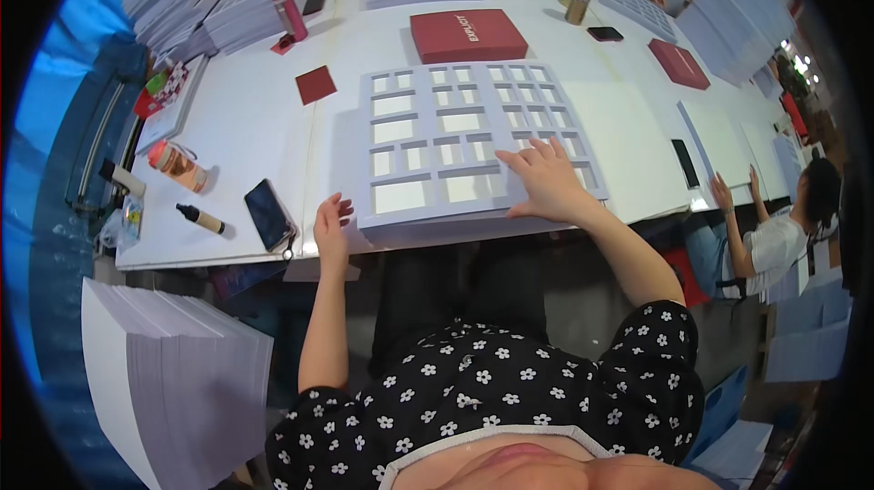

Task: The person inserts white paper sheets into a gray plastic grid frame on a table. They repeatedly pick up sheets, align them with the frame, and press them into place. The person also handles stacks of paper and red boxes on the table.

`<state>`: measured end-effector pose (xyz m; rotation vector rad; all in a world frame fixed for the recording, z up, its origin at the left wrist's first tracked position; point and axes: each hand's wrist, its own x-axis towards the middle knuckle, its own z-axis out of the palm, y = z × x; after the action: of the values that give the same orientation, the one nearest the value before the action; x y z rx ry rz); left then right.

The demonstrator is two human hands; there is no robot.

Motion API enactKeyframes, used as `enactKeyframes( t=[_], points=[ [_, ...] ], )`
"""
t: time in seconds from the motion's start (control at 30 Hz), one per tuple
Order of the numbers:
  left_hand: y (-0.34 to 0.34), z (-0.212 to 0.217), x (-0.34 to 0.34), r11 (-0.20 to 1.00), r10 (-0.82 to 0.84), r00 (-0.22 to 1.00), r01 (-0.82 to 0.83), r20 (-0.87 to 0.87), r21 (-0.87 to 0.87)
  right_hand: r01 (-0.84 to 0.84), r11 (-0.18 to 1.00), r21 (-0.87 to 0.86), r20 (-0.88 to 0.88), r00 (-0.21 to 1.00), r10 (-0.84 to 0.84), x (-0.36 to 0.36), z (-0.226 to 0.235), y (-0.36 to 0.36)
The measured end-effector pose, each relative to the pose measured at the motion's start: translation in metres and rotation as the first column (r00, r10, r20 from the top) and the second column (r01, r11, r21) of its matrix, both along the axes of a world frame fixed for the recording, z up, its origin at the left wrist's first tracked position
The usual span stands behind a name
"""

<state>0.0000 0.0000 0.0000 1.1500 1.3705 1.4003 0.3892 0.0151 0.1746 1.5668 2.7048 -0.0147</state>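
Centrally, a white compartment tray (426, 130) lies before two bare hands

It rests at the near edge of a white worktop (337, 148), rows of rectangular cells facing up. The right hand (546, 182) reaches over the tray's near right part, its grip spread, fingers above the cells and thumb by the front edge; how firmly it touches, I cannot tell. The left hand (332, 219) is just beside the tray's left side, its grip loosely curled around nothing visible. Just beyond the tray sits a red box (467, 42). Leftward are a dark phone (267, 215), an orange-topped bottle (179, 168) and a dark red square (316, 85).
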Motion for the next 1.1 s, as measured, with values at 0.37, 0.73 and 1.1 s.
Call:
enactKeyframes(
  t=[0.37,0.73,1.1],
  points=[
    [-0.093,0.052,0.033,0.996,0.046,0.765,0.016,-0.642,0.091,0.491,0.867,-0.089,-0.675,0.610,-0.415,0.106,-0.079,-0.090],
    [-0.084,0.059,0.021,0.996,0.023,0.664,0.048,-0.747,0.074,0.507,0.834,-0.217,-0.815,0.376,-0.441,0.111,-0.108,-0.106],
    [-0.079,0.051,0.024,0.997,0.068,0.604,-0.069,-0.794,0.033,0.601,0.776,-0.190,-0.801,0.362,-0.477,0.103,-0.106,-0.098]
  ],
)
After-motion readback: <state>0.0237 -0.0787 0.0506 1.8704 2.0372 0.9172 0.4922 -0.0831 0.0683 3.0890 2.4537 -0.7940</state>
